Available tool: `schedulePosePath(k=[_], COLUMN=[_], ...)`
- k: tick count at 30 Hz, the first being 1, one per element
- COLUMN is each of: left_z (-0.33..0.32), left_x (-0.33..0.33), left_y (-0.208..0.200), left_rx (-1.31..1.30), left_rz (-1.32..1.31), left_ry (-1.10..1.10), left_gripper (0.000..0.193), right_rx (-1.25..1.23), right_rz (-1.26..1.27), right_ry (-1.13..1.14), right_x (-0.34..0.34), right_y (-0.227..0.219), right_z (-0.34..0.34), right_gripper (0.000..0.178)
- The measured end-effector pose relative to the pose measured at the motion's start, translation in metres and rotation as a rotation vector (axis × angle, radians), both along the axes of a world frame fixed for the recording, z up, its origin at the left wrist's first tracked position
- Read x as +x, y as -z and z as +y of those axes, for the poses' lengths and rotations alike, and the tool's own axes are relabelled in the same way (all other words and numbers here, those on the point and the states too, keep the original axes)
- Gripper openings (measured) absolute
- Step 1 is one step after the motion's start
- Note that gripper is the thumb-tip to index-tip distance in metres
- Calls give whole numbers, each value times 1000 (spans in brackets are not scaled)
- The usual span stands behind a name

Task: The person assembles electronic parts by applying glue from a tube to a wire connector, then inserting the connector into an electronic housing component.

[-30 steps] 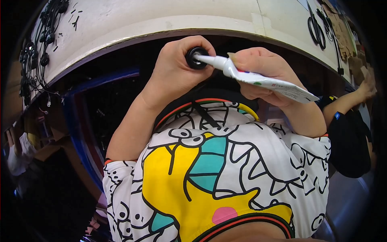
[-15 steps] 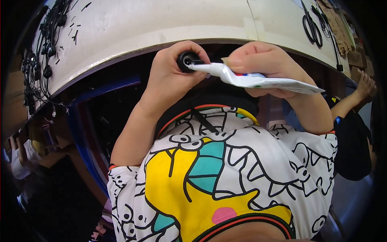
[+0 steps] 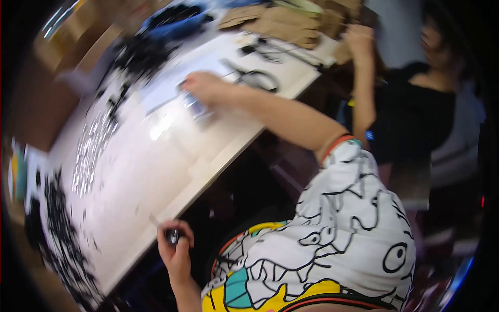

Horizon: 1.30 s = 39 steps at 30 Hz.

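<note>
At the front edge of the table (image 3: pixel 176 166), my left hand (image 3: pixel 178 255) is closed around a small black cylindrical part (image 3: pixel 172 236) whose round end faces up. My right hand (image 3: pixel 205 87) is stretched far over the tabletop beside a white sheet (image 3: pixel 163 86). Blurred by motion, its fingers are closed on a white and blue squeeze tube (image 3: pixel 195 108), which hangs below them close to the table. Black-handled scissors (image 3: pixel 262 80) lie just right of that hand.
Shiny thin strips (image 3: pixel 91 156) and black cable pieces (image 3: pixel 62 229) cover the left side. A dark heap (image 3: pixel 143 57), a blue bag (image 3: pixel 176 21) and brown cardboard pieces (image 3: pixel 286 26) lie at the back. Another person in black (image 3: pixel 405 119) sits at the right, one hand (image 3: pixel 358 39) raised over the cardboard.
The tube's nozzle has left the black part. My right hand has carried the tube away over the table, while my left hand keeps the part. The view has swung round.
</note>
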<state>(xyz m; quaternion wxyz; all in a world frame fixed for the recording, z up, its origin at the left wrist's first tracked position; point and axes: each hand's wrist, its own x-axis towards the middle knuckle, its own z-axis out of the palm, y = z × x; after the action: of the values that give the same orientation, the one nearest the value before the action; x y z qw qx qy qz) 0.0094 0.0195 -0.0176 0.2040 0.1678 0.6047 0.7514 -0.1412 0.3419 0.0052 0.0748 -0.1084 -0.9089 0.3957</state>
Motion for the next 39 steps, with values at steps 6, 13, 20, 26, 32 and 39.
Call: schedulePosePath(k=[6, 13, 20, 26, 32, 39], left_z=[13, 20, 30, -1, 1, 4], left_x=[-3, -8, -17, -1, -14, -9], left_y=[-7, -34, -17, -2, -10, -10], left_rx=[155, 287, 108, 38, 180, 204], left_rz=[46, 169, 133, 169, 205, 27], left_ry=[-53, -213, -107, -103, -109, -36], left_gripper=[44, 49, 57, 54, 53, 47], right_rx=[10, -80, -696, -695, -932, -533], right_rz=[-89, -255, -406, -670, -645, -399], right_ry=[-677, -1044, -822, -806, -714, -980], right_x=[75, 152, 151, 152, 156, 169], right_y=[-55, 88, 190, 181, 229, 208], right_z=[-58, -132, -159, -171, -165, -165], right_gripper=[38, 51, 45, 37, 32, 25])
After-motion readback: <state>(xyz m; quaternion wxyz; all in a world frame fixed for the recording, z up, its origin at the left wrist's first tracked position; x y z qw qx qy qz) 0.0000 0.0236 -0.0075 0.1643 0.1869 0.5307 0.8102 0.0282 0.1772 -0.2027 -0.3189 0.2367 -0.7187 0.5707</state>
